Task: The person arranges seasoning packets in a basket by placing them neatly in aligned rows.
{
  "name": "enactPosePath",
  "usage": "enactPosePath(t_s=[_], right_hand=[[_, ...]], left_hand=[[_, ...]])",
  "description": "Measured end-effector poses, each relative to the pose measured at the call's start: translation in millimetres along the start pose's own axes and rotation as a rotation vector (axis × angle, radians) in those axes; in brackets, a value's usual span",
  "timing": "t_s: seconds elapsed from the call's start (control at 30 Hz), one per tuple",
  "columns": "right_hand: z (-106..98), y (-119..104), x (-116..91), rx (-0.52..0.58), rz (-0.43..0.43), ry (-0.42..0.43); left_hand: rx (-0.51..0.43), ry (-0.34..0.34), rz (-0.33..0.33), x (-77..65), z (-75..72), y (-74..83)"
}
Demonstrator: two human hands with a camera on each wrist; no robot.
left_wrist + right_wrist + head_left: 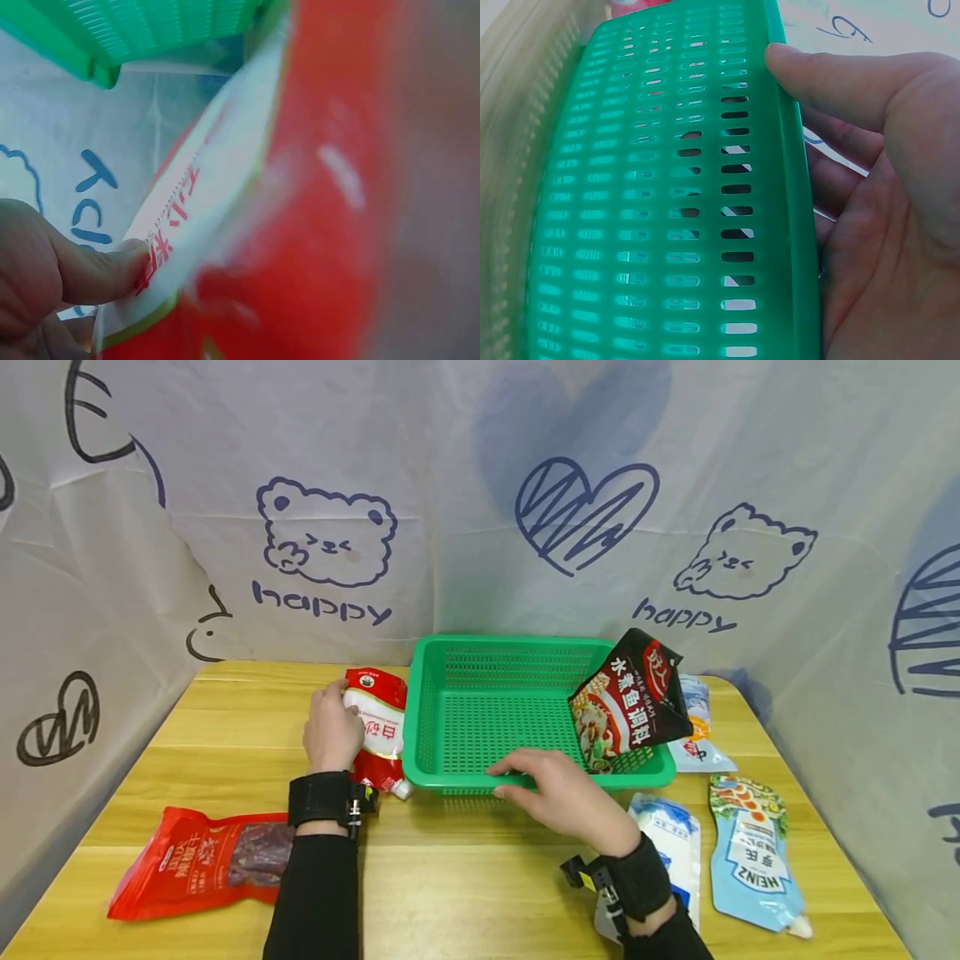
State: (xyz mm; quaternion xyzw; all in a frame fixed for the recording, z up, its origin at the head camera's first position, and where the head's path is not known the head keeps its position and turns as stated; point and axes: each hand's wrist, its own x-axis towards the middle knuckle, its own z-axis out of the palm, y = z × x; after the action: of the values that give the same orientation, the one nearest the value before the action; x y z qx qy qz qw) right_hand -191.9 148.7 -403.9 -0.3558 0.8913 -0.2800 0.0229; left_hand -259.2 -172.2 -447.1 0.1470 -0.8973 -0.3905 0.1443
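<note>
My left hand [332,727] grips the left edge of a red and white spouted pouch of white sugar [382,724], just left of the green basket. In the left wrist view its thumb lies across the pouch [202,187] and the other fingers are mostly hidden behind. With my right hand [564,795] I hold the front rim of the green plastic basket [450,779]. Seen from the right wrist, the thumb rests at the outer rim [784,150] and the fingers reach over the inner side. A black seasoning packet [632,702] leans in the basket's right end.
A red bag of dried chillies [206,864] lies at front left. Right of the basket are a light blue and white packet [697,727] and a Heinz spouted pouch [753,852]. Another white and blue pouch [675,835] lies partly under my right wrist. Printed cloth [465,527] encloses the table.
</note>
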Motion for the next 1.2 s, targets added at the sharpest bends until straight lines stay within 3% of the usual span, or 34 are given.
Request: enactPosePath(t_s=[0.47, 0.73, 1.2], right_hand=[[0, 0, 1, 0.002, -0.001, 0.002], [0, -1, 1, -0.002, 0.007, 0.002], [2, 1, 1, -0.007, 0.000, 0.009]], left_hand=[[-0.039, 0.138, 0.059, -2.8, -21.7, 8.7], [-0.098, 0.229, 0.083, -6.4, -36.5, 20.6], [-0.173, 0.396, 0.184, -20.0, -62.1, 42.7]])
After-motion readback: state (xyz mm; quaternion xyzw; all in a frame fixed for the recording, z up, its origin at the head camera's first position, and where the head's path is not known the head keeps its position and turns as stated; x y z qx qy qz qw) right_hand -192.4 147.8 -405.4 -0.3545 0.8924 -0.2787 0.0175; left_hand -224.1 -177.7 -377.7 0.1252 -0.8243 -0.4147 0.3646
